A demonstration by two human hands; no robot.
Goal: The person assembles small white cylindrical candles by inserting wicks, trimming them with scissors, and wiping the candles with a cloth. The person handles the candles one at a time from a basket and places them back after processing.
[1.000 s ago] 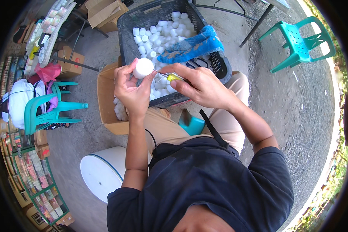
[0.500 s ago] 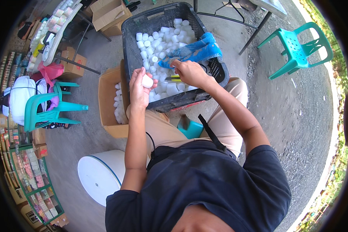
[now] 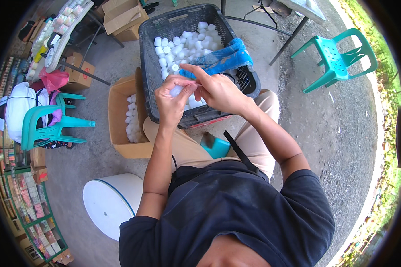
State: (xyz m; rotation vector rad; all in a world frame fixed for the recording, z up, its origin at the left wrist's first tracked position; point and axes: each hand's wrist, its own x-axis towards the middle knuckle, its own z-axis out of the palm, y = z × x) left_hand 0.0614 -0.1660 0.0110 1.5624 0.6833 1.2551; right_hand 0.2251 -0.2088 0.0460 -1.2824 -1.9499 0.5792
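My left hand [image 3: 168, 104] is closed around a small white cylinder [image 3: 176, 91] that looks like a plastic cap or jar, held above the near side of a black crate [image 3: 144, 44]. Against its fingertips my right hand [image 3: 223, 93] comes in from the right, index finger bent outward and the other fingers curled in; whatever they pinch is hidden. Many more white cylinders [image 3: 187, 49] fill the crate beneath. A blue towel [image 3: 231, 58] with pale patches lies over the crate's right side, just beyond my right hand.
Left of the crate stands an open cardboard box [image 3: 116, 118] with white cylinders inside. A white drum [image 3: 107, 204] is at my lower left. Green plastic chairs stand at left [image 3: 35, 122] and right [image 3: 336, 62]. A table [image 3: 69, 35] bears wrapped goods.
My right hand has moved left and met my left hand at the white cylinder. My left hand has shifted slightly right. The yellow thing seen below my right hand is now hidden.
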